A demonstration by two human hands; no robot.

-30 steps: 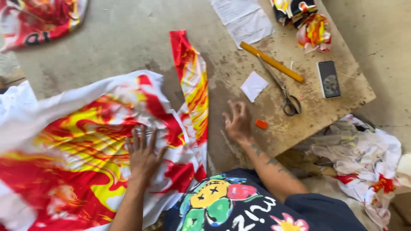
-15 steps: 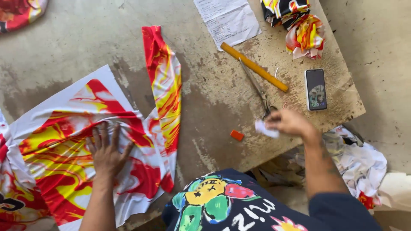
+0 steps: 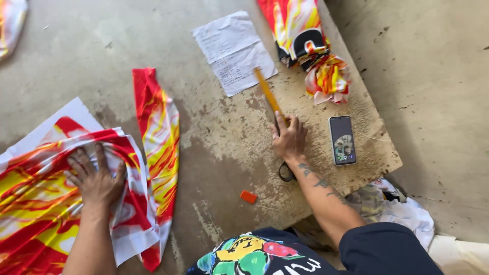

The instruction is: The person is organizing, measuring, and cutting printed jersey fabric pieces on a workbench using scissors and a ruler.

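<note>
My left hand [image 3: 95, 179] lies flat with spread fingers on a large sheet of white fabric printed with red and yellow flames [image 3: 41, 203] on the worn table. My right hand [image 3: 289, 138] reaches across the table, its fingers closed over the near end of a long yellow ruler [image 3: 266, 89]. Black scissor handles [image 3: 285, 173] show just under my right wrist. A narrow strip of the same flame fabric [image 3: 159, 147] lies beside the big sheet, between my hands.
A small orange block [image 3: 248, 196] sits near the table's front edge. A phone [image 3: 342, 140] with a lit screen lies right of my hand. White paper sheets [image 3: 233, 50] and folded flame fabric bundles [image 3: 318, 56] lie farther back. Crumpled cloth [image 3: 402, 211] lies below the table's right corner.
My right hand left the white scrap near the scissors and moved forward onto the ruler's near end. My left hand stays pressed on the flame fabric.
</note>
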